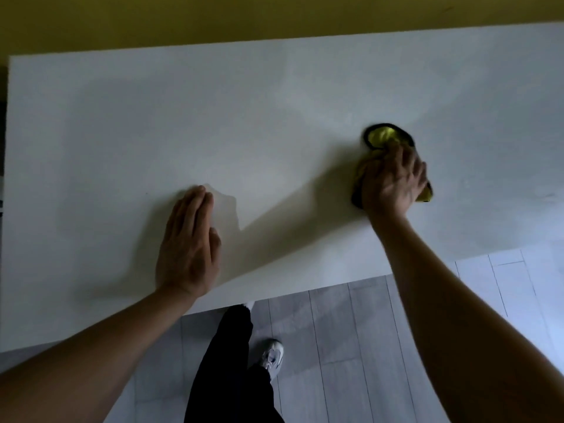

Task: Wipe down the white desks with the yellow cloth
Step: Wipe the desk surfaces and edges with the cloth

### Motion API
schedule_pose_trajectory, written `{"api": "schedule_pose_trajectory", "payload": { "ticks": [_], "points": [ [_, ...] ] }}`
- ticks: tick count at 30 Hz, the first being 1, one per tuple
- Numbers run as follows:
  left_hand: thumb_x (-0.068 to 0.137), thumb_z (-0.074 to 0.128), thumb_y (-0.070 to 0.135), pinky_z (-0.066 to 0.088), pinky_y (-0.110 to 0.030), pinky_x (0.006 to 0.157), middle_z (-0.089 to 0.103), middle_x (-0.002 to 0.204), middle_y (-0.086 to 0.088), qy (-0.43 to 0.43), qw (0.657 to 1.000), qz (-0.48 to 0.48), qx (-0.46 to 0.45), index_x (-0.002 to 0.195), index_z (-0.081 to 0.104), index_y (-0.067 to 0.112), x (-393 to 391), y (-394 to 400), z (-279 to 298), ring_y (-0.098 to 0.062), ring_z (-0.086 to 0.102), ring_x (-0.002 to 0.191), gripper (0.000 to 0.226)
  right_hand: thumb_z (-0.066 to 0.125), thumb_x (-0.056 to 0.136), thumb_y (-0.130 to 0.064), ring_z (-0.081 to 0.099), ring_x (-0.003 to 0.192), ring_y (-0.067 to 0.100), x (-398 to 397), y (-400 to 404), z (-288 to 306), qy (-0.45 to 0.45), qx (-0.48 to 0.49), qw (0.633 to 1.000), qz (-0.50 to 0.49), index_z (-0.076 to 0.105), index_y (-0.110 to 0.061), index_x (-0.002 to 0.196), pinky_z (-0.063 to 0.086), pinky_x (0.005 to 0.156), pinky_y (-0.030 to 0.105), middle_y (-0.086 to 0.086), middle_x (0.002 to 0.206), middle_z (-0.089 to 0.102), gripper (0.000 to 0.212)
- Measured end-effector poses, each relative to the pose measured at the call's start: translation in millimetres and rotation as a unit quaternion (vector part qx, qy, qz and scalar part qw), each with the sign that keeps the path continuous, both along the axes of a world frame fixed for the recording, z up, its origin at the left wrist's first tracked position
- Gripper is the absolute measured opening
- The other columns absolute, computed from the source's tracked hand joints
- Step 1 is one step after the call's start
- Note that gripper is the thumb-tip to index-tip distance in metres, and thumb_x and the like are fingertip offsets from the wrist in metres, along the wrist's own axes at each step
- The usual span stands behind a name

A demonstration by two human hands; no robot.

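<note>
While left hand (187, 242) rests, floor (351, 346) shows.

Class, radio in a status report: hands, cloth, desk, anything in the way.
Right hand grips yellow cloth, bunched on white desk. Left hand flat on desk, fingers straight. Nothing in the cloth's way.

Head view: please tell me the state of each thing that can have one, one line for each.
left hand: open, flat on the desk, fingers straight and together.
right hand: fingers curled over the cloth, pressing it on the desk.
yellow cloth: bunched up under the right hand, dark edge showing, lying on the desk.
white desk: bare surface, shadows of the arms on it.
shoe: on the grey floor below the desk edge.
</note>
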State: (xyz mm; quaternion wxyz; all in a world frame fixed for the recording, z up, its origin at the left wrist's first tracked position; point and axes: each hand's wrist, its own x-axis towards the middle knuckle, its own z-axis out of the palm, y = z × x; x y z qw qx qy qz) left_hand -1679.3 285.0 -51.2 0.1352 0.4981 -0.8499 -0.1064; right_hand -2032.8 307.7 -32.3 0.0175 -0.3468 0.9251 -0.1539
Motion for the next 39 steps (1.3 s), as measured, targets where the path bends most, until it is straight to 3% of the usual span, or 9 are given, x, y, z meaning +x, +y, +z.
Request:
{"api": "schedule_pose_trajectory", "payload": {
  "ticks": [2, 5, 8, 14, 19, 26, 30, 34, 39],
  "points": [
    [0.101, 0.035, 0.016, 0.017, -0.042, 0.13, 0.03, 0.166, -0.017, -0.002, 1.0, -0.004, -0.004, 0.157, 0.033, -0.001, 1, -1, -1, -0.032, 0.023, 0.156, 0.059, 0.038, 0.089, -0.039, 0.045, 0.128, 0.034, 46, -16, 4, -0.008, -0.008, 0.996, 0.083, 0.059, -0.019, 0.134, 0.031, 0.107, 0.043, 0.011, 0.141, 0.053, 0.054],
    [0.1, 0.036, 0.016, 0.018, -0.041, 0.129, 0.034, 0.164, -0.017, -0.012, 1.0, 0.007, -0.007, 0.157, 0.036, 0.0, 0, -1, 1, -0.033, 0.026, 0.154, 0.059, 0.061, 0.085, -0.036, 0.048, 0.132, 0.029, 134, -51, 7, -0.014, -0.082, 0.955, 0.285, 0.067, -0.025, 0.127, 0.031, 0.111, 0.042, 0.003, 0.14, 0.058, 0.044],
    [0.099, 0.036, 0.018, 0.023, -0.041, 0.127, 0.041, 0.159, -0.019, -0.035, 0.999, 0.025, -0.012, 0.153, 0.041, 0.0, -2, -1, 4, -0.034, 0.034, 0.15, 0.057, 0.055, 0.093, -0.038, 0.044, 0.14, 0.024, 183, -75, 5, -0.013, -0.079, 0.917, 0.39, 0.065, -0.022, 0.129, 0.026, 0.116, 0.048, -0.002, 0.144, 0.056, 0.041],
    [0.092, 0.044, 0.023, 0.036, -0.048, 0.109, 0.052, 0.139, -0.02, -0.049, 0.999, 0.011, -0.006, 0.132, 0.055, 0.004, -15, -34, 15, -0.041, 0.05, 0.126, 0.046, 0.061, 0.087, -0.037, 0.053, 0.13, 0.029, 119, -78, -1, -0.005, -0.119, 0.943, 0.311, 0.067, -0.021, 0.126, 0.036, 0.11, 0.045, 0.005, 0.136, 0.061, 0.043],
    [0.096, 0.046, 0.017, 0.03, -0.052, 0.121, 0.038, 0.161, -0.021, -0.027, 1.0, -0.011, -0.001, 0.148, 0.047, 0.002, -56, -90, 20, -0.04, 0.038, 0.147, 0.055, 0.051, 0.093, -0.033, 0.042, 0.133, 0.034, 6, -78, -4, -0.011, -0.033, 0.992, 0.118, 0.053, -0.026, 0.141, 0.028, 0.113, 0.04, 0.005, 0.152, 0.045, 0.049],
    [0.097, 0.047, 0.024, 0.016, -0.053, 0.127, 0.031, 0.167, -0.015, -0.045, 0.998, -0.03, -0.015, 0.155, 0.039, 0.008, -78, -154, 12, -0.035, 0.027, 0.154, 0.061, 0.04, 0.096, -0.027, 0.037, 0.139, 0.029, -39, -94, -3, 0.014, -0.021, 0.999, -0.024, 0.05, -0.018, 0.142, 0.022, 0.118, 0.046, 0.007, 0.151, 0.045, 0.048],
    [0.099, 0.037, 0.025, 0.013, -0.046, 0.13, 0.028, 0.167, -0.018, 0.002, 0.999, 0.035, -0.015, 0.157, 0.034, 0.002, -86, -152, 6, -0.034, 0.025, 0.156, 0.063, 0.048, 0.094, -0.032, 0.043, 0.134, 0.032, 15, -123, 0, 0.011, -0.018, 0.994, 0.109, 0.055, -0.024, 0.141, 0.029, 0.113, 0.04, 0.005, 0.152, 0.046, 0.048],
    [0.102, 0.038, 0.019, 0.02, -0.047, 0.129, 0.036, 0.161, -0.026, 0.034, 0.999, 0.026, -0.026, 0.153, 0.038, -0.008, -83, -152, 1, -0.039, 0.033, 0.152, 0.058, 0.059, 0.092, -0.033, 0.048, 0.136, 0.029, 100, -173, 1, 0.0, -0.098, 0.926, 0.365, 0.065, -0.019, 0.132, 0.032, 0.113, 0.051, 0.005, 0.143, 0.057, 0.043],
    [0.102, 0.039, 0.015, 0.02, -0.047, 0.129, 0.035, 0.162, -0.025, 0.022, 0.999, 0.024, -0.018, 0.154, 0.036, -0.007, -84, -154, 2, -0.038, 0.03, 0.153, 0.057, 0.053, 0.094, -0.039, 0.048, 0.136, 0.026, 82, -183, -2, 0.007, -0.098, 0.922, 0.375, 0.064, -0.024, 0.132, 0.033, 0.114, 0.047, 0.001, 0.143, 0.057, 0.042]
  ]
}}
